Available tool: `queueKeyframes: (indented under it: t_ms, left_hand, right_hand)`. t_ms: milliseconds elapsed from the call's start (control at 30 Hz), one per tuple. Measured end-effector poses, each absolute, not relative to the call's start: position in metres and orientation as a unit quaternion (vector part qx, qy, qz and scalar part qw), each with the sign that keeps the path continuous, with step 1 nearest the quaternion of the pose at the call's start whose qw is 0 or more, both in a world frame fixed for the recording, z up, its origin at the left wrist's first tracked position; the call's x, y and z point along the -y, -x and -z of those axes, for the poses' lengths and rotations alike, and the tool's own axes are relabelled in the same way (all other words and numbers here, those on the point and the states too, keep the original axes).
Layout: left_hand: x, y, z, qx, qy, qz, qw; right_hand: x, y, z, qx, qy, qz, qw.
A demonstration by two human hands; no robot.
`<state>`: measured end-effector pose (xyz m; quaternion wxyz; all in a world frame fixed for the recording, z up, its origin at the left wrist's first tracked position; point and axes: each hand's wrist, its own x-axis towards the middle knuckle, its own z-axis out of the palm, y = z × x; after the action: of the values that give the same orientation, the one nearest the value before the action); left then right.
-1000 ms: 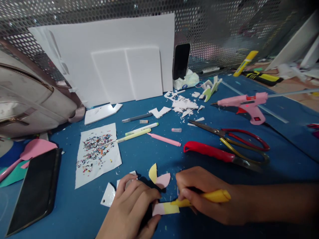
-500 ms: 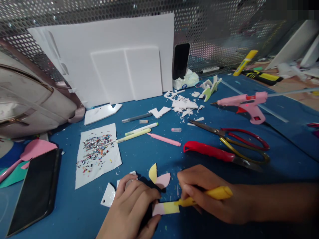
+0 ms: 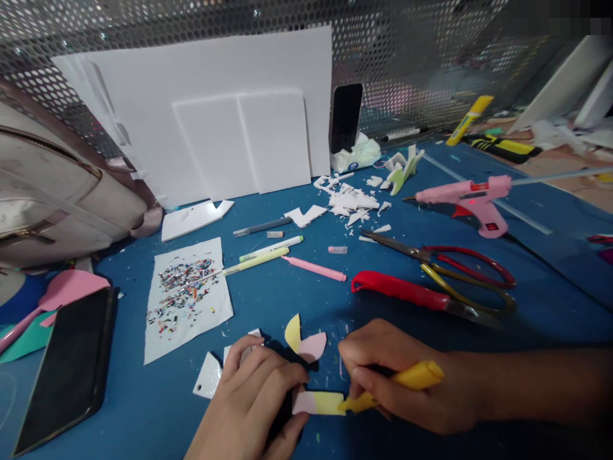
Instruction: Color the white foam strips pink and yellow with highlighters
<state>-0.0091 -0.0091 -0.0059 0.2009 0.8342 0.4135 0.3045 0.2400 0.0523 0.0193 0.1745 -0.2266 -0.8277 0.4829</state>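
My left hand pinches the left end of a small strip, pale pink on its left part and yellow on its right. A yellow marker is gripped in my right hand, its tip touching the strip's right end. Just above the strip lies a small cut piece with a yellow lobe and a pink lobe. White cut pieces lie beside and partly under my left hand.
A red-handled knife, scissors and a pink glue gun lie at the right. Pens, foam scraps and a paper with colourful bits lie further back. A dark phone is at the left.
The marker tip has moved slightly down along the strip's right end, with my right hand shifting a little. My left hand stays on the strip.
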Motion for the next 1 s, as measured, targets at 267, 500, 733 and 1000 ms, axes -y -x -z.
queueKeyframes:
  t_ms: [267,500,733,1000]
  left_hand:
    - [0.0082,0.0093,0.0104,-0.402,-0.84,-0.315,0.184]
    - [0.0074,0.0088,0.0109,-0.406,-0.836,-0.315,0.192]
    - [0.0077,0.009,0.0113,-0.403,-0.834,-0.32,0.198]
    - [0.0077,0.0097,0.0072,-0.404,-0.838,-0.306,0.204]
  right_hand:
    - [-0.0543,-0.2371,-0.016,0.814,0.21,-0.508,0.186]
    - [-0.0569,-0.2377,-0.0152,0.821,0.203,-0.507,0.164]
    - [-0.0571,-0.2383,-0.0133,0.817,0.206,-0.512,0.166]
    - [-0.056,-0.2407,-0.0164,0.81,0.218,-0.517,0.172]
